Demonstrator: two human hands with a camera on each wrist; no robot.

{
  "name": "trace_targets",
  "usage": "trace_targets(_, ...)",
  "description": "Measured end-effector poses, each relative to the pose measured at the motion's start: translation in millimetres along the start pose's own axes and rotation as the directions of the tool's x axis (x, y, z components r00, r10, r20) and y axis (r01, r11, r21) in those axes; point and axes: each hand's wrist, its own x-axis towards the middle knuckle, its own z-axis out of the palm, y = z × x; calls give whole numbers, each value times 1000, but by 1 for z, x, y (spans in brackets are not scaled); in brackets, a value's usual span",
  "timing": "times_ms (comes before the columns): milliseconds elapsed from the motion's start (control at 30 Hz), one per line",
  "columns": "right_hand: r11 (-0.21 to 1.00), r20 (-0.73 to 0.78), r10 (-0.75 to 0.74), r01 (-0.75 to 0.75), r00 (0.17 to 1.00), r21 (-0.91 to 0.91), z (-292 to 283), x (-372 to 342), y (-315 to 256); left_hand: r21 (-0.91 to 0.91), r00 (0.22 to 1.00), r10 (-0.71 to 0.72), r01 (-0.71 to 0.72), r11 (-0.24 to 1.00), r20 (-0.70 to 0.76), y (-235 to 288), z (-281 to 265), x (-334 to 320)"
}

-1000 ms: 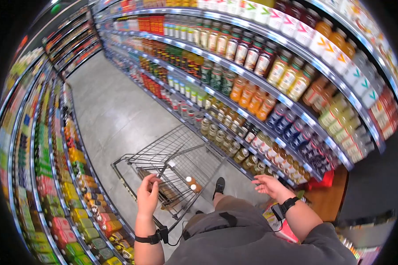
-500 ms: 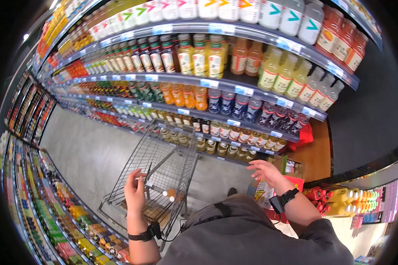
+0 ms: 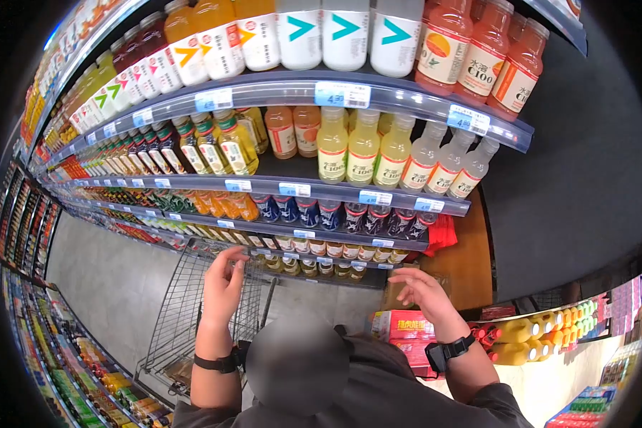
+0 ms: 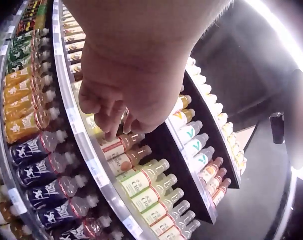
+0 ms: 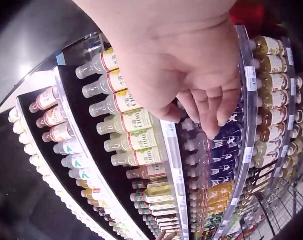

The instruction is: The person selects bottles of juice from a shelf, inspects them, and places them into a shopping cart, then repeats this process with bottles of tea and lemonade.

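Note:
My left hand [image 3: 223, 289] is raised in front of the shelves with loosely bent fingers and nothing in it. Behind it stands a wire shopping cart [image 3: 167, 314]. On the right side my right hand [image 3: 429, 303] is held out at a similar height, also empty, its fingers loosely bent. Rows of drink bottles face me: pale green C100 bottles [image 3: 364, 153], dark blue ones [image 3: 307, 212] a shelf lower, and salmon-coloured ones [image 3: 481, 60] on the shelf above. In the left wrist view, the fingers overlap the bottle rows; in the right wrist view, they hang before the dark blue bottles [image 5: 224, 155].
Price tags line the shelf edge [image 3: 264, 95]. A red box [image 3: 406, 332] is below my right hand, with large yellow bottles [image 3: 517, 332] beyond it. A dark panel [image 3: 563, 185] closes the shelf's right end. Grey floor [image 3: 110, 267] runs down the aisle at left.
The view has swung right and closer to the shelves, so the bottles look larger and the cart has shifted left and partly behind my body. Both hands remain raised and empty.

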Motion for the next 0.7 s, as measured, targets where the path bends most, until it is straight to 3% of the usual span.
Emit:
trace_targets(67, 999, 44, -43, 45, 998, -26, 2, 0, -9, 31, 996, 20, -23, 999, 91, 7, 16, 9)
trace_targets(233, 986, 116, -100, 114, 988, -122, 22, 15, -44, 79, 988, 72, -83, 993, 138, 28, 40, 39)
trace_targets(300, 962, 202, -184, 218, 962, -166, 34, 23, -61, 54, 984, 119, -127, 990, 132, 31, 48, 54)
trace_targets(467, 955, 247, -225, 264, 943, -136, 64, 46, -97, -24, 980, 170, -169, 985, 101, 51, 70, 96)
trace_targets(533, 883, 265, -311, 381, 913, -274, 77, 56, -116, -31, 960, 260, -258, 966, 103, 60, 78, 115)
trace_targets(700, 729, 306, -486, 573, 819, -375, 103, 91, -152, -157, 952, 265, -242, 957, 150, 84, 94, 168)
